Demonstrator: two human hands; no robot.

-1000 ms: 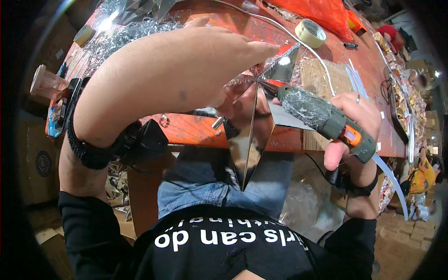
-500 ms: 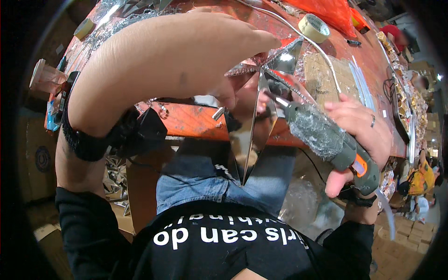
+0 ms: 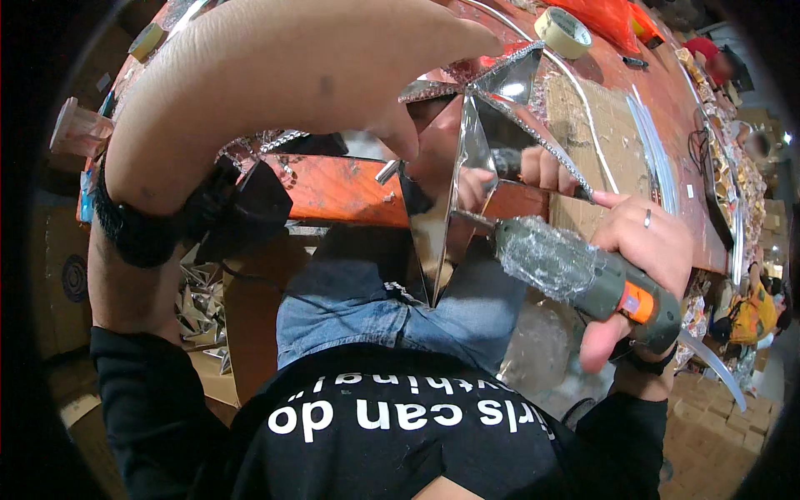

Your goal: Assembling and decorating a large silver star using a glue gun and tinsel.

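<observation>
A mirrored silver star ornament (image 3: pixel 442 196) with pointed, folded facets and glittery trim (image 3: pixel 533 131) along some edges is in front of me, above my lap. My left hand (image 3: pixel 350 75) reaches over from the left and is closed on its upper left part; its fingertips are partly hidden behind the star. My right hand (image 3: pixel 646 242) grips a dark green glue gun (image 3: pixel 583 271) wrapped in clear plastic. The gun's nozzle (image 3: pixel 472 220) is close to the star's long lower point; whether they touch I cannot tell. A translucent glue stick (image 3: pixel 717 367) sticks out of the gun's back.
The worn red table (image 3: pixel 342 190) carries a roll of tape (image 3: pixel 563 33), a cardboard piece (image 3: pixel 575 117), a white cable (image 3: pixel 583 96) and several glue sticks (image 3: pixel 650 146). A plastic cup (image 3: pixel 79 129) stands at the left edge. Silver pieces (image 3: pixel 200 304) lie in a box below.
The glue gun has moved down and slightly left, its nozzle now lower along the star. More of the star's right-hand trim shows. My left hand has shifted slightly up.
</observation>
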